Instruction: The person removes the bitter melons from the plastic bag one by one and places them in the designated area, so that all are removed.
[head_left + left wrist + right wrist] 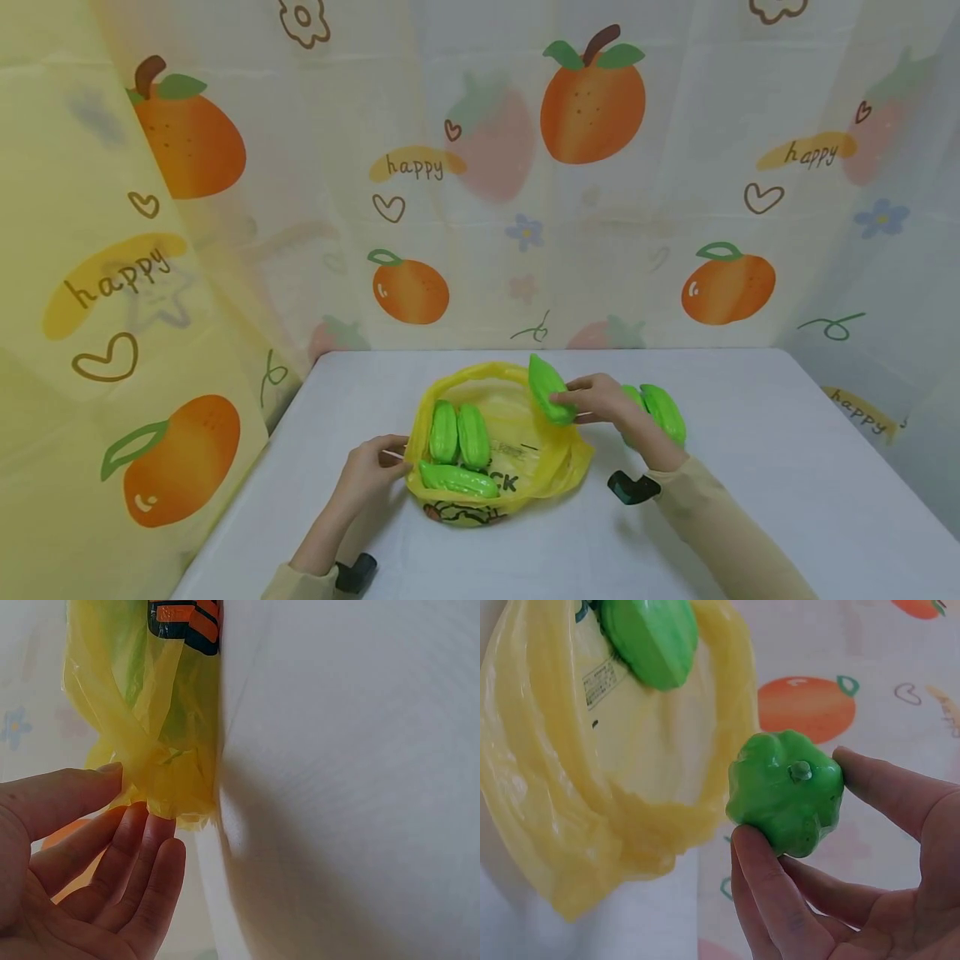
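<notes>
A yellow plastic bag [570,462] lies on the table with its mouth spread wide toward me. Inside it, at the left, two ridged green bitter melons [444,433] stand side by side, and another bitter melon [459,480] lies crosswise below them. With thumb and fingertips my left hand [366,471] pinches the gathered left edge of the bag. My right hand [600,398] holds a green bitter melon [547,387] over the bag's right rim. In the right wrist view its lobed stem end [787,791] faces the camera between thumb and fingers.
Two more bitter melons [664,414] rest on the white table [750,467], partly behind my right wrist. Dark wrist cameras [633,488] hang under both forearms. A fruit-printed curtain [495,275] stands at the table's back edge and along the sides.
</notes>
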Demonstrator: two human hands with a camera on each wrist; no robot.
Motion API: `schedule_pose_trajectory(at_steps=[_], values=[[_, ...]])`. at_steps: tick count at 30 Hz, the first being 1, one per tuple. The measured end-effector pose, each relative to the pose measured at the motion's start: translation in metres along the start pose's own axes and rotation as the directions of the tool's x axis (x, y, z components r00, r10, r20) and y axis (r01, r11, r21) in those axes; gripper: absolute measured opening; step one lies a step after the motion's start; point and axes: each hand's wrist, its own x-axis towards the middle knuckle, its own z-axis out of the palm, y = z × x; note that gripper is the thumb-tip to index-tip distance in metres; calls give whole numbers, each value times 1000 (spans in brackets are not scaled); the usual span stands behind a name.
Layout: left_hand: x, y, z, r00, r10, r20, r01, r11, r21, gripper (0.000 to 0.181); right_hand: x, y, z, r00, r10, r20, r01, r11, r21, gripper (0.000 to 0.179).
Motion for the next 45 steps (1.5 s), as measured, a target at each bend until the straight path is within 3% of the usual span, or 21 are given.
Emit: schedule_pose_trajectory(at_steps=[7, 29, 45], values=[[0, 0, 0, 1000, 4, 6, -4, 1000, -10, 36, -6, 8, -16, 999, 4, -35, -3, 1000, 18, 73], [0, 1, -1, 1000, 16, 2, -16, 1000, -7, 35, -26, 30, -58, 1000, 8, -24, -6, 998, 69, 78], [1, 2, 1, 1000, 2, -2, -2, 1000, 2, 37, -39, 46, -94, 998, 5, -56, -4, 1000, 21, 84]])
